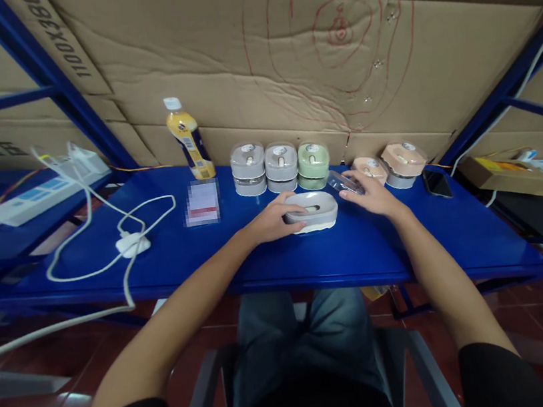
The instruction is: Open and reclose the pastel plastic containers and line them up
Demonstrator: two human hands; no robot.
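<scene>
A grey oval plastic box [329,214], lidless and with a small light-coloured piece inside, rests on the blue table near its front edge. My left hand [272,221] grips its left end, thumb at the near side and fingers over the rim. Just to the right and behind, my right hand [374,196] holds a clear plastic lid [342,183], tilted, between thumb and fingers. A peach box [368,167] stands right behind that hand, partly hidden by it.
Along the cardboard wall stand stacked grey boxes [247,161], a green stack [313,160] and a peach-topped stack [403,161]. A phone [437,184] lies at the right. Leftward are a yellow bottle [190,141], a blurred-out card [201,203] and a white cable [133,243].
</scene>
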